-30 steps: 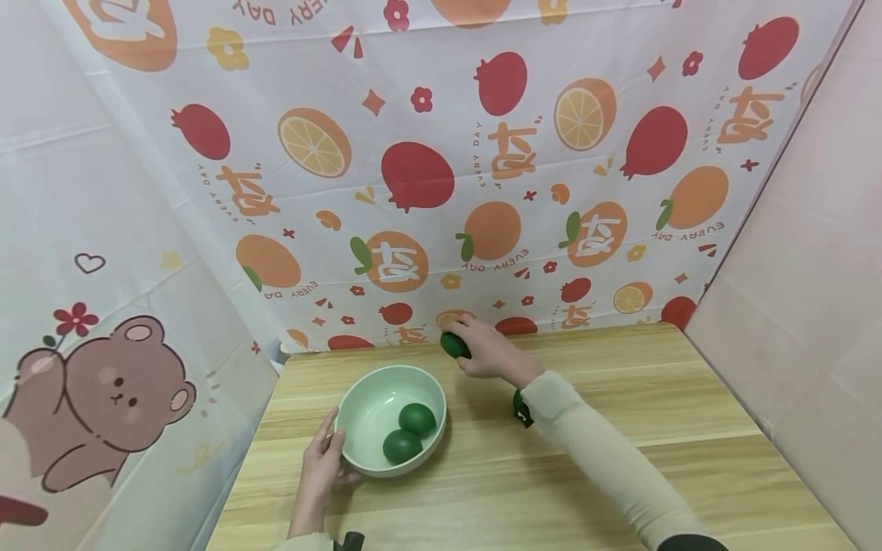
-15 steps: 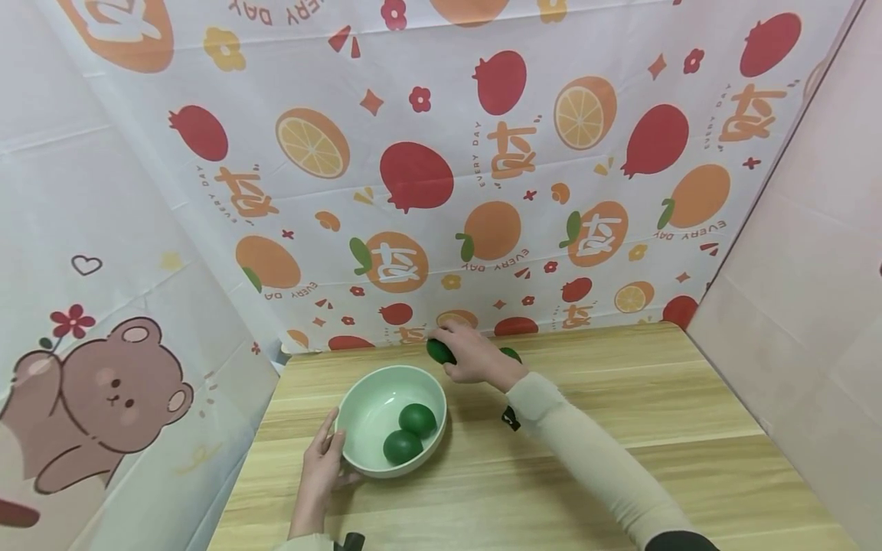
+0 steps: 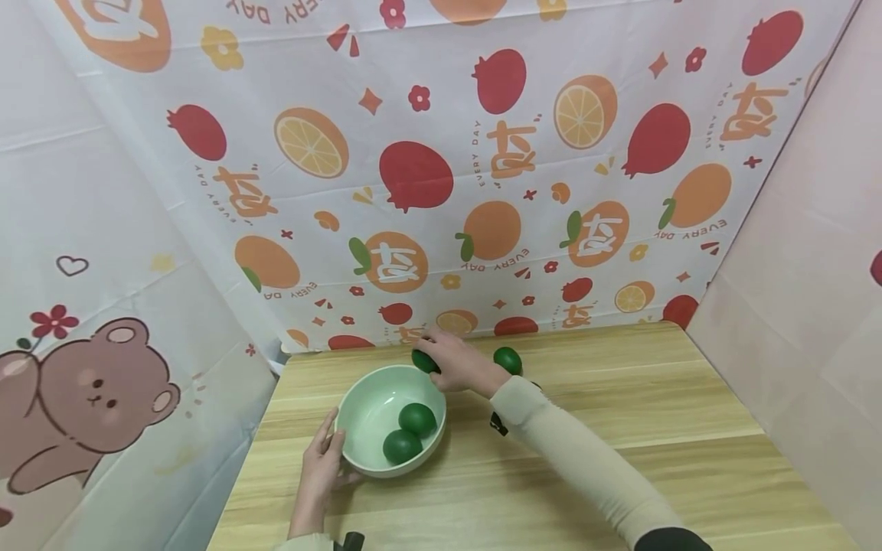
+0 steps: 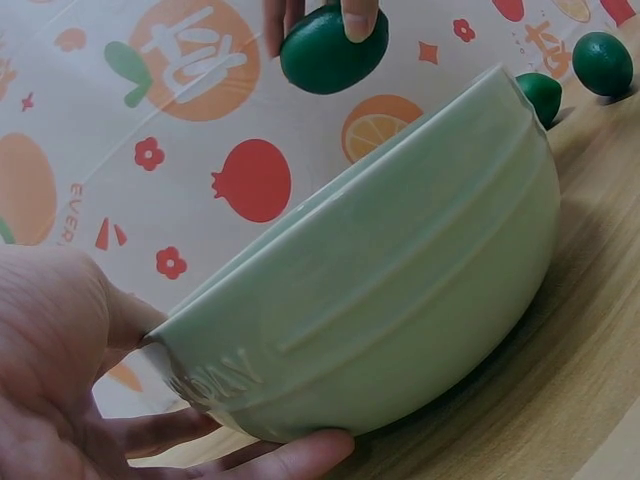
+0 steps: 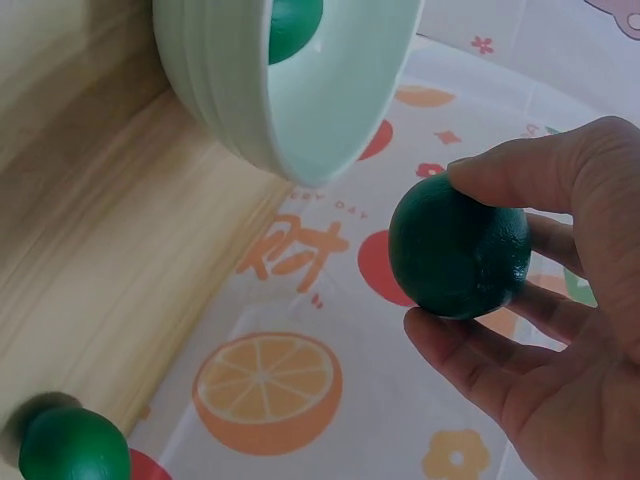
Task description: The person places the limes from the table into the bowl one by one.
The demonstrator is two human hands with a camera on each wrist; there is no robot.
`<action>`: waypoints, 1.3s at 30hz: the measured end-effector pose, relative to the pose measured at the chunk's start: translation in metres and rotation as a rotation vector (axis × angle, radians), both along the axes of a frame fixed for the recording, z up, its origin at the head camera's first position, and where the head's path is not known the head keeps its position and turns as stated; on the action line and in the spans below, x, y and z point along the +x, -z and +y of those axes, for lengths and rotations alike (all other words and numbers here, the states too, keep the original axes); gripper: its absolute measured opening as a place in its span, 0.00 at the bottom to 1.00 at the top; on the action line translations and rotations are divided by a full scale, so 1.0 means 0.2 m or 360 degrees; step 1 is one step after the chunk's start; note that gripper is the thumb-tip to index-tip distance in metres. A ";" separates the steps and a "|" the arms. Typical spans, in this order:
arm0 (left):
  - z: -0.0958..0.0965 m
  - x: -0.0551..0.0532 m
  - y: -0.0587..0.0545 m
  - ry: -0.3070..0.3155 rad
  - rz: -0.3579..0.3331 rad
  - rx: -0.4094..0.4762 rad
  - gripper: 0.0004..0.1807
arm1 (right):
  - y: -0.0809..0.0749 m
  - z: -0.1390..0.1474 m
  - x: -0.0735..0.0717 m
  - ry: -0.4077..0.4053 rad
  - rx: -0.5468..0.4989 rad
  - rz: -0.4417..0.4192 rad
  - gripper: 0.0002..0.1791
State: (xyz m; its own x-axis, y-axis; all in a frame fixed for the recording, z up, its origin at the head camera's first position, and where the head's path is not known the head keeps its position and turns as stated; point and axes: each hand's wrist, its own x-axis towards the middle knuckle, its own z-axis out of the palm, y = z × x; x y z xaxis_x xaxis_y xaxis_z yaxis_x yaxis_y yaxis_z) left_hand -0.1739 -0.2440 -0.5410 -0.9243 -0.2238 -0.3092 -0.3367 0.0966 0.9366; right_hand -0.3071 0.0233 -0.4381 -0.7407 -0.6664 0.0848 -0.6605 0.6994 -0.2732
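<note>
My left hand (image 3: 322,463) grips the near left side of a pale green bowl (image 3: 354,398), thumb at the rim and fingers under its side in the left wrist view. Two dark green limes (image 3: 416,419) lie together in the bowl's right part. My right hand (image 3: 463,363) holds another lime (image 5: 460,248) between thumb and fingertips, over the bowl's far rim in the head view. On the table past the bowl sits a lime (image 3: 507,360), beyond my right wrist. In the left wrist view two limes (image 4: 603,63) show behind the bowl; my right forearm hides one of them from the head view.
The wood-grain table (image 3: 654,428) runs back to an upright fruit-print cloth (image 3: 537,229). A bear-print cloth (image 3: 103,398) hangs on the left and a pale wall (image 3: 813,321) stands on the right. My right sleeve (image 3: 586,459) crosses the table.
My right hand has moved left with its lime, from beyond the bowl's right side to its far rim. A lime on the table has come into sight behind the wrist. The left hand and bowl stay put.
</note>
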 end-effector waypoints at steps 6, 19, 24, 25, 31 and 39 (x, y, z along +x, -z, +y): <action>0.00 0.00 0.01 -0.0003 0.0007 -0.0001 0.32 | 0.04 -0.03 0.00 -0.0011 0.0028 -0.0034 0.32; 0.02 0.00 0.00 -0.0001 0.0007 -0.0004 0.32 | 0.12 -0.07 0.02 -0.0051 0.0106 -0.0044 0.33; 0.02 0.00 0.00 -0.0004 0.0009 -0.0016 0.32 | 0.15 -0.09 0.03 -0.0064 0.0112 -0.0032 0.33; 0.02 0.00 0.00 -0.0004 0.0011 -0.0013 0.32 | 0.16 -0.09 0.03 -0.0064 0.0107 -0.0040 0.33; 0.01 0.01 0.00 0.0003 0.0029 -0.0008 0.32 | 0.18 -0.10 0.05 -0.0068 0.0122 -0.0038 0.32; 0.01 0.02 -0.01 0.0004 0.0022 -0.0011 0.32 | 0.21 -0.11 0.07 -0.0079 0.0141 -0.0010 0.31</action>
